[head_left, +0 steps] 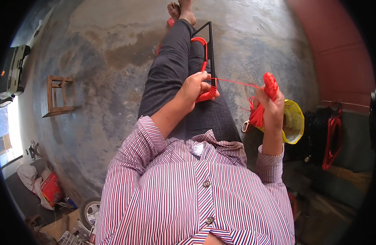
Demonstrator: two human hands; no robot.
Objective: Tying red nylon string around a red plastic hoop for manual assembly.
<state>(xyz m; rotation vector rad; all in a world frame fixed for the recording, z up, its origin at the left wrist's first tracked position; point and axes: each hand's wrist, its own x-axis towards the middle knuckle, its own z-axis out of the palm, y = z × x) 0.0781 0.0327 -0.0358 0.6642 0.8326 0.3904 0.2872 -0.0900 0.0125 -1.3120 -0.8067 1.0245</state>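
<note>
Across my legs lies a black frame (211, 45) with straight bars, partly wrapped in red cord. My left hand (192, 89) grips its near end, fingers closed around the bar beside a tightly wound red wrapping (206, 96). A taut red strand (239, 82) runs from the frame to the right. There my right hand (274, 109) is raised, closed around a bundle of red cord (270, 83). More red cord (257, 115) hangs below that hand, close to a white-edged loop (245, 125) whose kind I cannot make out.
A yellow-rimmed container (301, 122) stands to my right, near black material and a red frame (330, 141). On the left are a wooden stool (57, 111), a spoked wheel (90, 213) and a red and white bag (50, 188). My outstretched legs rest on the concrete floor (110, 90).
</note>
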